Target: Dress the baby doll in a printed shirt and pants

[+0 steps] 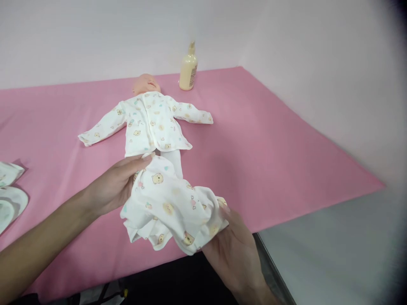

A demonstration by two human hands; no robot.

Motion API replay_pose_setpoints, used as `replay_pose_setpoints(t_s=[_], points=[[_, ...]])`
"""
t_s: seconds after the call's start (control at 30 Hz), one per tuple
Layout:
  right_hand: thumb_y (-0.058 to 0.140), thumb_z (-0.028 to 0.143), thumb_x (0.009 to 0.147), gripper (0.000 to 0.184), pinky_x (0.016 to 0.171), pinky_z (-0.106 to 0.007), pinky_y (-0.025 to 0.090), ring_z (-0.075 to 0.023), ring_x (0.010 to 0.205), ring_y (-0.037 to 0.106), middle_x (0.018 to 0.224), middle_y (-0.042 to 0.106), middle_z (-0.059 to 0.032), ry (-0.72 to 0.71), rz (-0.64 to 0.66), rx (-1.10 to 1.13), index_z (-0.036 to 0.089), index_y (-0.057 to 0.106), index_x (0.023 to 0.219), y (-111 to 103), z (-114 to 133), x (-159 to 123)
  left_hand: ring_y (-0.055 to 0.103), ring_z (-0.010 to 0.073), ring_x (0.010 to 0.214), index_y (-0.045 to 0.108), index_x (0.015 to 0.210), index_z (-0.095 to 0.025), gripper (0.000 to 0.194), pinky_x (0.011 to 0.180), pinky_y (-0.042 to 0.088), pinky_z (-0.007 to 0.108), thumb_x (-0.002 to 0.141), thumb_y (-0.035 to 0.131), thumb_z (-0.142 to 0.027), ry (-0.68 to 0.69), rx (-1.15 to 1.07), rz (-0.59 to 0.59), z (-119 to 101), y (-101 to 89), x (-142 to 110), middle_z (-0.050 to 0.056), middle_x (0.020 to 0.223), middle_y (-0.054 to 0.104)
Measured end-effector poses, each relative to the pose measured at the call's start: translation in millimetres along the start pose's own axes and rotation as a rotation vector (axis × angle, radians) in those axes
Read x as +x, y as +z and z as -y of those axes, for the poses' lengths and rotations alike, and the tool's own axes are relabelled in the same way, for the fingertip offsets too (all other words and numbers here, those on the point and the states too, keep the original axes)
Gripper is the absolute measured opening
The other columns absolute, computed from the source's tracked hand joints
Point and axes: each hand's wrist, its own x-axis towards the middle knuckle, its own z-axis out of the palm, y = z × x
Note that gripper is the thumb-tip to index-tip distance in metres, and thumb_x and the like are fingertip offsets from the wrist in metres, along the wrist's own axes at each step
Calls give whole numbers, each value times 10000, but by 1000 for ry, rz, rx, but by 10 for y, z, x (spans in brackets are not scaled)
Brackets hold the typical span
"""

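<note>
My left hand [117, 184] is closed on the upper left edge of a pair of white baby pants [171, 203] printed with small bear faces. At the other side, my right hand [238, 250] grips the lower right end of the same cloth, which hangs bunched and creased between the hands. Just beyond lies a baby doll [146, 84] on its back, dressed in a matching long-sleeved jacket [155, 120] with both sleeves spread out. A white piece [173, 161] shows below the jacket's hem; the pants hide the rest of the doll's lower part.
A pink cloth [254, 148] covers the table, its corner jutting out at the right. A pump bottle [188, 72] of pale yellow liquid stands behind the doll. More white printed baby items [12, 195] lie at the left edge. White walls enclose the back and right.
</note>
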Motion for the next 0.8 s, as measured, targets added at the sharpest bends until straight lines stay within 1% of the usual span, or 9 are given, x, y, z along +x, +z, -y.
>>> replay_pose_setpoints(t_s=[0.1, 0.17, 0.27, 0.33, 0.4, 0.47, 0.57, 0.67, 0.8], points=[[691, 385, 838, 191, 865, -353, 538, -209, 898, 680, 921, 733, -16, 100, 113, 36, 238, 738, 951, -21, -39, 43, 679, 192, 787, 660, 1069, -169, 347, 667, 559, 284, 896, 598, -464, -8, 55, 29, 14, 31, -28, 74, 892, 708], [674, 401, 849, 200, 856, -362, 531, -207, 870, 676, 893, 725, -24, 143, 196, 29, 231, 739, 932, -42, -69, 53, 657, 176, 748, 645, 1041, -177, 330, 623, 532, 265, 884, 616, -466, -19, 152, 36, 9, 66, -73, 56, 868, 685], [643, 431, 866, 228, 847, -376, 520, -204, 816, 661, 835, 705, -30, 150, 281, -6, 233, 742, 922, -53, -95, 51, 594, 146, 686, 624, 976, -192, 298, 563, 476, 242, 869, 627, -469, -34, 366, 41, -19, 134, -157, 24, 837, 633], [628, 439, 873, 235, 847, -376, 515, -195, 778, 646, 802, 693, -26, 126, 310, -9, 237, 743, 907, -26, -101, 53, 536, 123, 658, 607, 920, -203, 280, 540, 442, 230, 869, 617, -479, -12, 512, 45, -37, 180, -212, 8, 835, 591], [629, 436, 863, 229, 853, -378, 512, -201, 787, 642, 781, 686, -27, 94, 318, -1, 238, 740, 893, 27, -103, 72, 504, 116, 669, 595, 880, -212, 272, 548, 440, 232, 886, 581, -484, 54, 638, 20, -45, 221, -263, 7, 885, 567], [638, 426, 843, 211, 866, -388, 509, -220, 839, 647, 785, 689, -32, 70, 306, 6, 241, 735, 876, 86, -110, 106, 516, 127, 736, 600, 871, -220, 264, 605, 474, 242, 912, 537, -474, 134, 735, -5, -42, 255, -306, 22, 988, 566], [639, 424, 828, 200, 893, -403, 501, -240, 929, 649, 840, 705, -40, 68, 279, 23, 245, 723, 854, 146, -133, 163, 544, 154, 859, 609, 847, -222, 261, 704, 507, 254, 933, 506, -445, 213, 811, -6, -24, 291, -351, 42, 1110, 565], [637, 430, 828, 215, 912, -414, 499, -250, 985, 645, 882, 716, -45, 99, 261, 72, 240, 721, 889, 160, -165, 188, 553, 166, 892, 603, 841, -220, 256, 702, 508, 253, 932, 513, -442, 215, 800, -73, -6, 300, -374, 48, 1120, 572], [642, 391, 830, 178, 915, -407, 505, -248, 996, 653, 884, 722, -39, 113, 253, 127, 245, 726, 888, 170, -197, 155, 566, 170, 820, 605, 952, -230, 235, 620, 479, 250, 905, 566, -457, 179, 764, -153, -7, 266, -381, 46, 1022, 614]])
